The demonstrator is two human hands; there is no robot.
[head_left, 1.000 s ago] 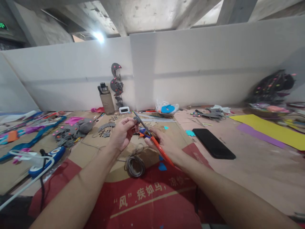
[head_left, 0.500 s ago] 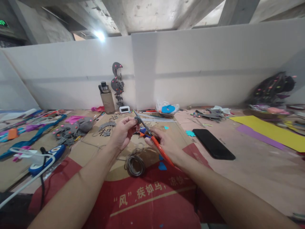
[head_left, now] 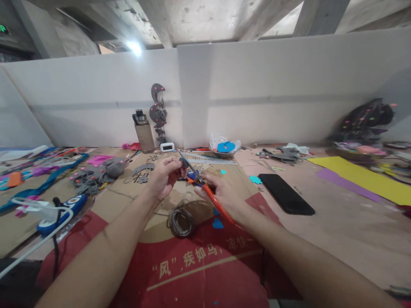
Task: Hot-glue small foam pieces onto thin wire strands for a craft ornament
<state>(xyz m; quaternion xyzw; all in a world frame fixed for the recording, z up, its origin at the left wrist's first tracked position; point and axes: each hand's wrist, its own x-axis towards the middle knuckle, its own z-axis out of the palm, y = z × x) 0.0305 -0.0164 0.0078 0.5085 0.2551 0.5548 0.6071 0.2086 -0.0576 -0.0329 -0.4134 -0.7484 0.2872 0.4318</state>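
Between the thumb and fingers of my left hand [head_left: 167, 176] is a small dark grey piece [head_left: 183, 162], partly hidden by the fingertips; its material is too small to make out. My right hand [head_left: 221, 192] is closed around red-handled scissors [head_left: 212, 200], whose blades point up and left and lie against the grey piece. Below the hands, a coil of grey-brown cord [head_left: 181, 221] rests on the cardboard sheet [head_left: 192, 282]. Blue paper scraps [head_left: 218, 223] lie just under the scissor handles.
A black phone [head_left: 285, 193] lies to the right, near yellow sheet material [head_left: 356, 175]. At the back stand a water bottle [head_left: 144, 132], a small white clock [head_left: 167, 147] and a bowl [head_left: 236, 149] with a blue piece. Leftward are grey pinned pieces [head_left: 96, 175] and a blue-and-white power strip [head_left: 66, 214].
The view has shifted very slightly. Both hands keep their hold, and the scissors and grey piece stay together in nearly the same place.
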